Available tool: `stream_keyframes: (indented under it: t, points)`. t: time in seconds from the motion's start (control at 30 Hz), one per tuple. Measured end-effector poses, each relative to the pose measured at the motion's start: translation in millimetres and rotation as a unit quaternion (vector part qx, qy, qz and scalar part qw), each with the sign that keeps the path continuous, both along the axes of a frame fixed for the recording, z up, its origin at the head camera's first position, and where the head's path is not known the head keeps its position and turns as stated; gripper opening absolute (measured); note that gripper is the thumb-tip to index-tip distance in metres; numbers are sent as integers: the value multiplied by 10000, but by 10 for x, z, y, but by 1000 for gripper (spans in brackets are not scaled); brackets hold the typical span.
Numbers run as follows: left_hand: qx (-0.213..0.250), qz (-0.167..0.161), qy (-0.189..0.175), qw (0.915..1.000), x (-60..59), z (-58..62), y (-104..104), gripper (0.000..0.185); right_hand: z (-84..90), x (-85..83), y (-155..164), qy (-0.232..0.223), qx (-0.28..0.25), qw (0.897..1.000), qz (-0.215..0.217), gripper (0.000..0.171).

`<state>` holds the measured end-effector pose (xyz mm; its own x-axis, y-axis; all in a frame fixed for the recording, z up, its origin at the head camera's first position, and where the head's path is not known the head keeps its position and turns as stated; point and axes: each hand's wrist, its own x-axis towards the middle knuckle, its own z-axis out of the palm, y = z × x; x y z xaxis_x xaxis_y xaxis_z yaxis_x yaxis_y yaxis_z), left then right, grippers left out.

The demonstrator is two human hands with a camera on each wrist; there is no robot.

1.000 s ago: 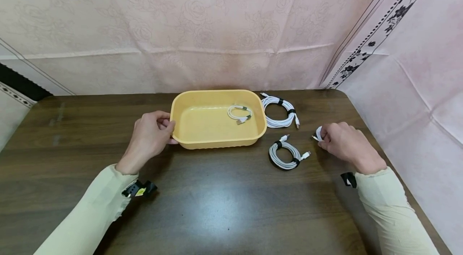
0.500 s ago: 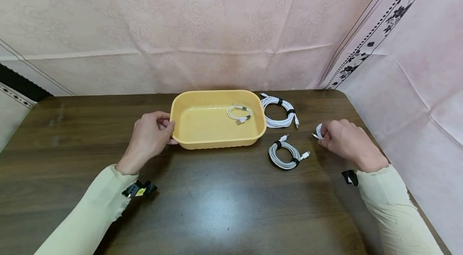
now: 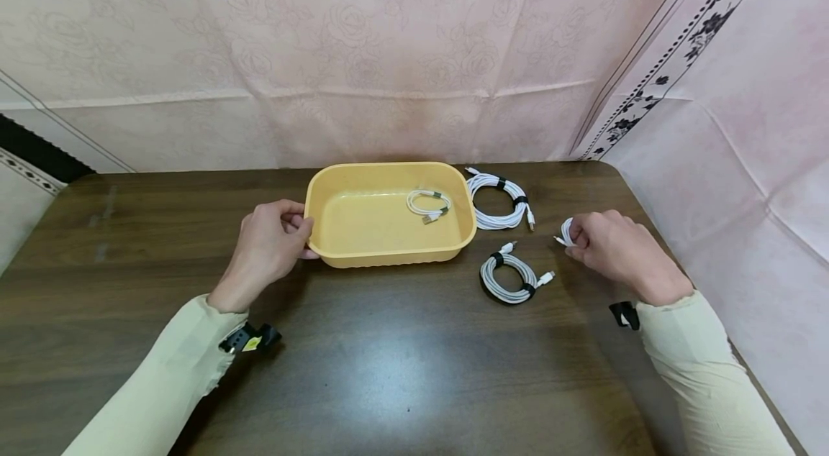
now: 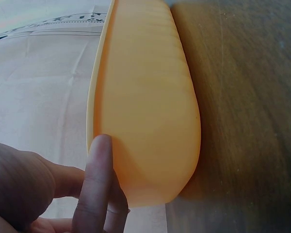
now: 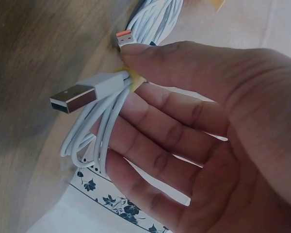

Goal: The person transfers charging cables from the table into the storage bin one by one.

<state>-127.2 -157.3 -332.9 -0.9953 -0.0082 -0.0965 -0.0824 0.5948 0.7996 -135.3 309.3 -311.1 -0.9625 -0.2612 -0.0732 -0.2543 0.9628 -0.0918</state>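
Pale cream long sleeves [image 3: 162,388]; black wrist straps [image 3: 249,338], yellow tag

Count, as seen from my head view: one yellow tray [image 3: 326,206] on one wooden table [image 3: 388,362]. White coiled cables, four in all: one inside the tray [image 3: 427,204], two lying on the table [image 3: 497,200] [image 3: 510,278], one bundled in my right hand [image 3: 612,249]. Two hands present, left hand [image 3: 267,244] included.
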Motion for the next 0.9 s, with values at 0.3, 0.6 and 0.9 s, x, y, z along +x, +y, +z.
stream_keyframes:
  t: [0.3, 0.6, 0.9]
  points:
    - [8, -2, -26, 10000, 5, -3, 8, 35, 6, -8, -41, 100, 2, 9999, 70, 20]
    - [102, 23, -81, 9999, 6, -2, 12, 36, 28, -27, -97, 186, -29, 9996, 190, 26]
    - [87, 7, -132, 9999, 1, 7, 7, 36, 73, -40, -142, 180, -42, 9997, 151, 21]
